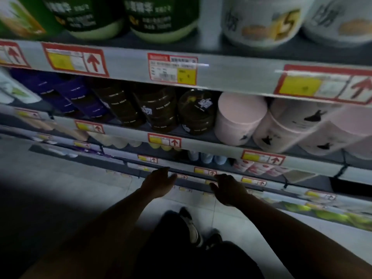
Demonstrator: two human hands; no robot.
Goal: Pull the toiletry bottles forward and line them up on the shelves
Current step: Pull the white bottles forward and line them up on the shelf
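Reaching down toward the lower shelf edges [201, 179] with both arms, dark and blurred against the floor. Left hand [159, 183] hanging just before the shelf lip, fingers [171, 177] loosely spread and grasping nothing. Right hand [229, 189] lying close beside it at the same lip, fingers partly curled; impossible to tell whether resting on the edge, pinching a price tag or holding nothing. Bottles all sitting above or behind the hands: green-labelled bottles [161, 19] and white bottles [261, 23] on the top shelf, purple bottles [66, 93], dark brown bottles [157, 109] and pink tubs [239, 115] on the next, pale blue bottles [207, 158] set back on a lower shelf. Judging the step: moving between rows, likely going for a low shelf, nothing yet gripped. Next move calling for slipping the hands past the lip, curling round the set-back bottles and drawing them up to the front edge, level with their neighbours.
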